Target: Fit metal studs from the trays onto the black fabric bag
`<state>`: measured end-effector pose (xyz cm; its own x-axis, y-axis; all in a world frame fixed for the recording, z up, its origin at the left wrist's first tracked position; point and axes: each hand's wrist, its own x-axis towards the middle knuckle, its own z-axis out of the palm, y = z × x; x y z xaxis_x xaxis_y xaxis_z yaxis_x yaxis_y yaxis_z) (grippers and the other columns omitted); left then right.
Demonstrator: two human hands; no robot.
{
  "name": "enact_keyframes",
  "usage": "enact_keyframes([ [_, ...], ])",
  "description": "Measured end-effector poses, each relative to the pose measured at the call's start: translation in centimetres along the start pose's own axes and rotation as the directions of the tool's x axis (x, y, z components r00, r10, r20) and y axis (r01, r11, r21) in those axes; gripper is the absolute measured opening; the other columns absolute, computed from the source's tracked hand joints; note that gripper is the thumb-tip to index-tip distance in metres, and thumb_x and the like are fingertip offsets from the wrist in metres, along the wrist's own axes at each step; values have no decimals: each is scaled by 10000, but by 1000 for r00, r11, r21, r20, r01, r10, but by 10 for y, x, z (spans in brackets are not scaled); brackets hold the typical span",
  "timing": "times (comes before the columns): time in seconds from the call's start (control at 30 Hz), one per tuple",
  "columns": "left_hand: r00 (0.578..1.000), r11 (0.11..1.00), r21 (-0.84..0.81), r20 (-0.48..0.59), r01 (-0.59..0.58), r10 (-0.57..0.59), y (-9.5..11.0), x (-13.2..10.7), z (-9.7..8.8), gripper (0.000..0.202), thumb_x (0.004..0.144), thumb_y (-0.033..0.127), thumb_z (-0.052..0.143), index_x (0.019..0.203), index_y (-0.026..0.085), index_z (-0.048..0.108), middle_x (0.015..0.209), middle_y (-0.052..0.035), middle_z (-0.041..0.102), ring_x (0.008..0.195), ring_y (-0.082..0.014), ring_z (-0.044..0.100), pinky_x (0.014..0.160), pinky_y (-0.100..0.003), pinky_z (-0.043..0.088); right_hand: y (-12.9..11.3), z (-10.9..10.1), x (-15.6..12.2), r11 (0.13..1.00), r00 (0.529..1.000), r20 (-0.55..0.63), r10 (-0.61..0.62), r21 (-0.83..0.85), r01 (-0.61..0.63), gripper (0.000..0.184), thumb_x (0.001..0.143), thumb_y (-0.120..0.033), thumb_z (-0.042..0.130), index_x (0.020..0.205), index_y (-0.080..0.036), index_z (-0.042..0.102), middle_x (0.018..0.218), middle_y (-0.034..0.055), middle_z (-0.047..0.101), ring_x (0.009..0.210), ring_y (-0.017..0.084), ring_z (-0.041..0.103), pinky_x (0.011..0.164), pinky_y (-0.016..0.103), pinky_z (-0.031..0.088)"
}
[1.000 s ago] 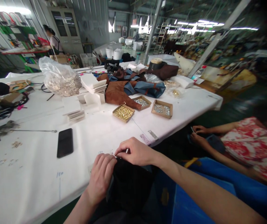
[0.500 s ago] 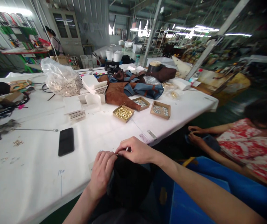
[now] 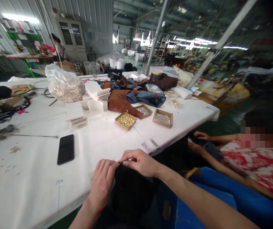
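My left hand (image 3: 102, 178) is closed on the upper edge of a dark fabric piece (image 3: 131, 190) at the table's front edge. A tiny gold-coloured metal piece (image 3: 118, 163) shows at that edge, between the two hands. My right hand (image 3: 138, 162) pinches at the same spot with thumb and forefinger, its fingertips close to the left ones. The dark piece hangs below the hands over my lap; its full shape is hard to make out. Farther up the table stands a shallow cardboard box (image 3: 125, 128) of gold-coloured small metal parts.
Two boxes of silver-coloured parts, one a cardboard tray (image 3: 163, 124), sit beyond. A black phone (image 3: 66, 149) lies to the left. Brown suede (image 3: 121, 100), white card stacks (image 3: 76, 114) and a plastic bag (image 3: 65, 82) fill the back. At right, a co-worker (image 3: 248, 162) sits beside a blue bin (image 3: 208, 194).
The view has shifted slightly, so the table things and my hands appear a little lower. My hands keep their grip at the dark edge. The co-worker's hands have moved apart.
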<state>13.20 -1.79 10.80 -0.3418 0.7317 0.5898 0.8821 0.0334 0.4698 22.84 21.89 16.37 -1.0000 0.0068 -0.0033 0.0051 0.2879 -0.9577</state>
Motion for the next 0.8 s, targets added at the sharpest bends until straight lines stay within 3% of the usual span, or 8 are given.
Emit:
enact_keyframes([
  [0.2, 992, 986, -126, 77, 111, -102, -11, 4, 4, 203, 1173, 349, 532, 1326, 267, 637, 1178, -99, 704, 1063, -318, 639, 925, -469, 518, -1, -9, 0, 1000, 1000, -6, 21, 11, -21, 286, 1069, -454, 777, 1106, -199, 902, 1136, 81, 824, 1070, 235, 757, 979, 354, 559],
  [0.3, 966, 944, -212, 117, 252, -232, -17, 16, 4, 189, 1057, 306, 613, 1236, 276, 666, 1135, -84, 706, 1047, -317, 652, 900, -453, 515, -12, -11, 1, 992, 996, 66, 60, -119, -52, 410, 1028, -584, 831, 1208, -219, 884, 1201, 95, 815, 1095, 266, 766, 938, 362, 583],
  [0.43, 886, 819, -338, 191, 464, -423, -17, 39, -5, 304, 850, 234, 637, 1148, 262, 693, 1121, -51, 748, 1047, -290, 691, 918, -410, 540, -38, -3, -5, 892, 993, -53, 108, -436, -120, 843, 930, -784, 880, 1525, -199, 758, 1480, 202, 752, 1342, 416, 726, 1210, 555, 559],
  [0.57, 875, 857, -227, 275, 462, -398, -14, 58, -9, 406, 806, 187, 649, 1209, 207, 694, 1183, -93, 792, 1073, -302, 727, 974, -406, 577, -59, 18, -18, 859, 990, -108, 95, -493, -136, 1364, 775, -903, 932, 1837, -214, 425, 1827, 248, 457, 1671, 502, 476, 1398, 660, 402],
  [0.63, 873, 885, -160, 313, 437, -374, -15, 66, -6, 324, 876, 159, 618, 1188, 193, 699, 1190, -116, 797, 1078, -302, 742, 998, -409, 588, -61, 32, -22, 825, 994, -73, 76, -555, -104, 1609, 617, -834, 1059, 1899, -278, 260, 1892, 234, 343, 1724, 518, 386, 1415, 695, 371],
  [0.7, 865, 893, -139, 348, 429, -362, -18, 75, -2, 234, 941, 123, 572, 1118, 195, 705, 1168, -118, 800, 1065, -291, 755, 996, -397, 597, -56, 44, -21, 737, 991, -97, 90, -663, -132, 1725, 575, -595, 1157, 1919, -301, 116, 1917, 249, 262, 1722, 545, 372, 1396, 736, 373],
  [0.73, 856, 894, -124, 370, 430, -360, -20, 78, 0, 221, 948, 110, 576, 1106, 195, 705, 1148, -117, 803, 1051, -290, 763, 980, -392, 603, -52, 47, -18, 682, 985, -137, 102, -711, -170, 1642, 660, -449, 1134, 1920, -291, 92, 1903, 262, 293, 1686, 537, 437, 1368, 723, 415],
  [0.8, 828, 893, -76, 415, 444, -377, -26, 82, 0, 324, 902, 102, 670, 1214, 179, 707, 1155, -129, 809, 1065, -319, 781, 968, -410, 615, -43, 46, -9, 581, 964, -230, 137, -769, -266, 1276, 889, -215, 918, 1911, -247, 156, 1750, 264, 553, 1492, 463, 669, 1239, 620, 549],
])
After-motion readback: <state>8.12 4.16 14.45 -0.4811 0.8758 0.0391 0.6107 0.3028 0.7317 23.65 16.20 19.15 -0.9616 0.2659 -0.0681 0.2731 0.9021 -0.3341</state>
